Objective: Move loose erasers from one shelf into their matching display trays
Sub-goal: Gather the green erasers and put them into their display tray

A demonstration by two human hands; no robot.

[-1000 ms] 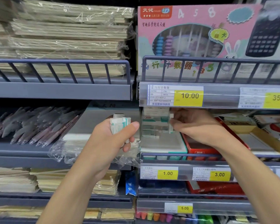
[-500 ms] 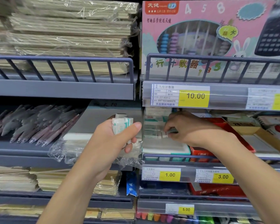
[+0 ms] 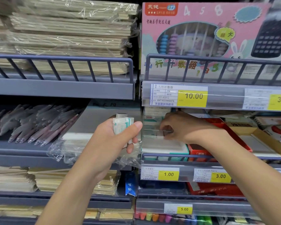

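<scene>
Left grip (image 3: 113, 140) holds erasers (image 3: 122, 125); right grip (image 3: 177, 127) in eraser tray (image 3: 165, 147).

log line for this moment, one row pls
left hand: holds erasers | right hand: fingers curled at eraser tray, hold unclear | phase: placing

Evenly and fairly brightly lit from overhead. Glare on the plastic wrap (image 3: 91, 12) top left and on the clear price rail (image 3: 225, 96). Deep shadow under each shelf, darkest far back. Soft motion blur throughout, strongest around the right hand (image 3: 182, 127). Wide-angle bowing at the edges.
</scene>
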